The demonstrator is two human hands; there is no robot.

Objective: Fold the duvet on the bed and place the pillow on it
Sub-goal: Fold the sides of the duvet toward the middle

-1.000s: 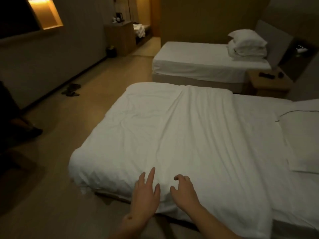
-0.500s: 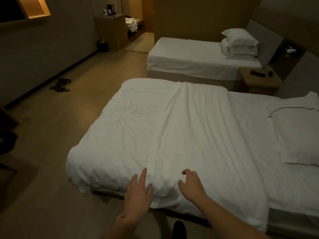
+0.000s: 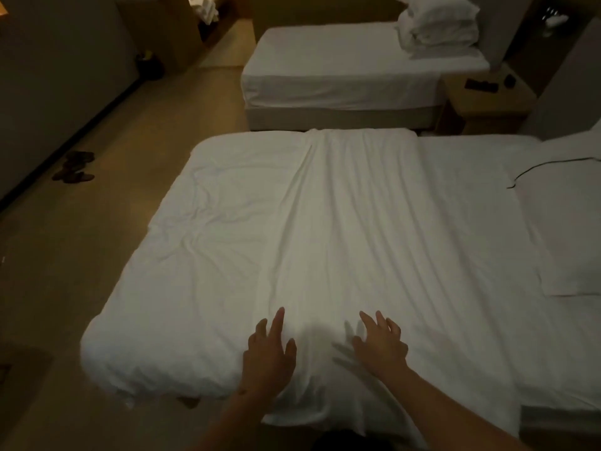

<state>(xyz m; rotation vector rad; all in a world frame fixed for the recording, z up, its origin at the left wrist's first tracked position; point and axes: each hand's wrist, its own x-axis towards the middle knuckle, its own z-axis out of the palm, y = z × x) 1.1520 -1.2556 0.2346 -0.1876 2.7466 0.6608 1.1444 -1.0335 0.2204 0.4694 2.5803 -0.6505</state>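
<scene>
The duvet [image 3: 325,239] lies spread out flat on the near bed [image 3: 471,190], not folded yet. The pillow [image 3: 569,229] lies at the right end of that bed, partly cut off by the picture edge. The left hand [image 3: 268,356] is open with fingers spread, over the near edge of the duvet, and the right hand [image 3: 380,346] is open too, fingers a little bent, holding nothing. I think the step is to grab the near edge. To do it well, each hand should pinch the edge a bit wider apart, lift it, and carry it straight across so the fold stays even. The room is dim. I cannot tell if the hands touch the cloth or float just above it
</scene>
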